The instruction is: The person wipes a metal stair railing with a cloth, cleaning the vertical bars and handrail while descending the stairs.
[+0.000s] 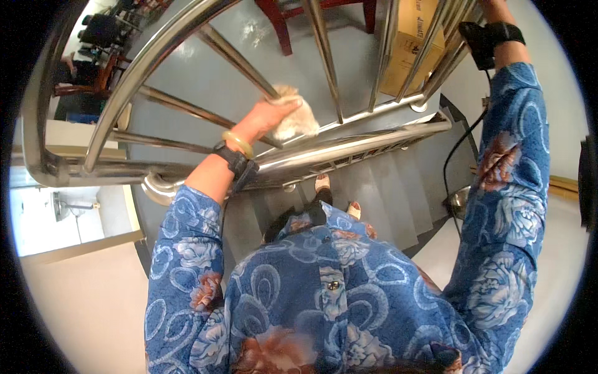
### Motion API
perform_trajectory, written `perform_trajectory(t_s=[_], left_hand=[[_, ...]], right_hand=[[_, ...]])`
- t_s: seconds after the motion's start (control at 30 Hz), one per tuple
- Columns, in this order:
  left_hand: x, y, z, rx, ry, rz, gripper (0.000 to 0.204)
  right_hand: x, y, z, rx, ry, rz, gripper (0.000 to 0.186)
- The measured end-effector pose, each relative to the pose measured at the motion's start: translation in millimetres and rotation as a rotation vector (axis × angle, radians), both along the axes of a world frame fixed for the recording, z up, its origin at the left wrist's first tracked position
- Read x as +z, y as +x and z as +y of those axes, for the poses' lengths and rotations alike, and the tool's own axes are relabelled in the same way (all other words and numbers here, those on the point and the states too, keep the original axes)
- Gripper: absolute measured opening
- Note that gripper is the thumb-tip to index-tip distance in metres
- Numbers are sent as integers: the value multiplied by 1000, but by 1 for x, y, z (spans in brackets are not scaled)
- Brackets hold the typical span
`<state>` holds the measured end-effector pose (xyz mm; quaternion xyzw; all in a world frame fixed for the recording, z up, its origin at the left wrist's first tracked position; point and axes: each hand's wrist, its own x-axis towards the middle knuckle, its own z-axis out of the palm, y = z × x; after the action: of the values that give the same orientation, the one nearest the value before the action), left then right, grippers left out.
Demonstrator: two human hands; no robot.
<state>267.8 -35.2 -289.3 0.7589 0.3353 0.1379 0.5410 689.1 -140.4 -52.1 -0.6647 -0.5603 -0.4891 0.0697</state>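
Blue flowered shirt (324, 293) fills the near field; both sleeves extend toward the far steel railing (349, 146). Left hand (268, 115) is closed around a pale cloth (296, 118), pressing it against a slanted railing bar (240, 59) at centre; right hand (495, 7) reaches the far right railing, mostly out of view; its grip cannot be told. Grey stairs (386, 193) lie below.

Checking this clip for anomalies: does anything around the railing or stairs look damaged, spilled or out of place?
Nothing stands out. The left hand presses a pale cloth on a bar of the steel railing; the right hand reaches to the railing at the frame's top edge, mostly cut off. The stairs show no spill.
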Motion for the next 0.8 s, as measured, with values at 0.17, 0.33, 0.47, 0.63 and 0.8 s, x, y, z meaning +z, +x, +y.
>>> perform_trajectory(t_s=[0.17,0.33,0.47,0.63,0.8], left_hand=[[-6,5,-10,-77,-374,491,43],[-55,-4,12,-332,17,613,27],[-26,-3,-9,-217,211,726,27],[29,-3,-36,-224,-365,240,24],[79,6,-56,-156,-667,-225,36]], right_hand=[[2,-57,-13,-99,3,648,32],[-3,-51,-6,79,243,602,30],[-14,-34,-11,124,224,75,20],[-15,-25,-5,187,288,66,20],[-16,-21,-3,170,265,140,21]])
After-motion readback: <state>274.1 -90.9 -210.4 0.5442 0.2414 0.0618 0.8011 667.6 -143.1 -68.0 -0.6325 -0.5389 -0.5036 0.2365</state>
